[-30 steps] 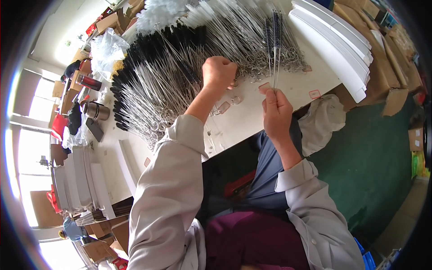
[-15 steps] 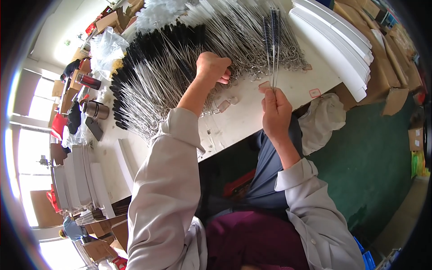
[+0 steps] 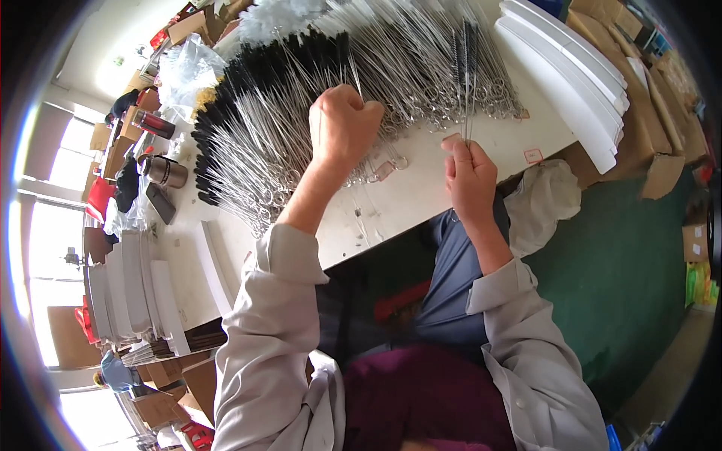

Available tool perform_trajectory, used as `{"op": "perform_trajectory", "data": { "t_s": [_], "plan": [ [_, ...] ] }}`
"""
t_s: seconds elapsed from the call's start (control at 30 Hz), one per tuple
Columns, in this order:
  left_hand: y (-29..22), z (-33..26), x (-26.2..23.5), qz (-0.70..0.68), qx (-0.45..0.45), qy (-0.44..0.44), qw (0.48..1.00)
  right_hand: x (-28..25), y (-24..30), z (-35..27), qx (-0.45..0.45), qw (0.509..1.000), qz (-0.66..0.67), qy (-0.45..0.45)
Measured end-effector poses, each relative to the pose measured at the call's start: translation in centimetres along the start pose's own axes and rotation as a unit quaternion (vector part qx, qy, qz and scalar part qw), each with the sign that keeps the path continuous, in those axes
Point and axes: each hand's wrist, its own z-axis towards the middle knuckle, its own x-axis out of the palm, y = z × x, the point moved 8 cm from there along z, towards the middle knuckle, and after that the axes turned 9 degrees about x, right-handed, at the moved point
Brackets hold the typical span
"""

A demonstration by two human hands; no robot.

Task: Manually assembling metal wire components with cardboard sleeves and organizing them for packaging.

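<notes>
In my right hand (image 3: 472, 180), closed fingers grip the wire ends of a few slim tube brushes (image 3: 465, 56), their black bristles pointing up and away. My left hand (image 3: 344, 126) is a closed fist over the front of the brush pile; a thin wire brush (image 3: 355, 74) rises from it, though the fingers hide most of the grip. Black-bristled brushes (image 3: 256, 124) lie heaped to the left, loop ends toward me. More wire brushes with pale bristles (image 3: 406, 56) spread behind and right. A small pinkish tag (image 3: 451, 141) shows by my right fingertips.
White folded strips (image 3: 564, 83) are stacked at the table's right, beside cardboard (image 3: 654, 113). A white cloth bag (image 3: 541, 199) hangs by the table edge. A metal flask (image 3: 164, 171), clear plastic bags (image 3: 184, 75) and white panels (image 3: 131, 289) stand left. A person in blue (image 3: 119, 372) is in the background.
My left hand has drawn back toward me from the pile, its fist now tighter, with a wire above it. My right hand has shifted slightly right and nearer, still holding its brushes.
</notes>
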Motion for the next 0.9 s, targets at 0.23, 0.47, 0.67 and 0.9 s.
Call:
{"op": "perform_trajectory", "data": {
  "t_s": [0.23, 0.47, 0.67, 0.9],
  "plan": [
    [-2.7, -2.1, -3.1, -0.028, 0.189, -0.100, 0.977, 6.5, 3.2, 4.5, 0.068, 0.977, 0.113, 0.168],
    [-6.1, -2.4, -9.5, 0.018, 0.311, -0.214, 0.926, 10.6, 3.0, 11.7, 0.090, 0.971, 0.138, 0.174],
    [-3.9, -2.0, -16.5, -0.168, 0.216, -0.271, 0.923, 11.0, 2.5, 12.1, 0.067, 0.979, 0.124, 0.149],
    [-3.8, -0.7, -22.5, -0.346, 0.137, -0.192, 0.908, 10.8, 2.6, 11.9, 0.055, 0.981, 0.108, 0.150]
  ]
}}
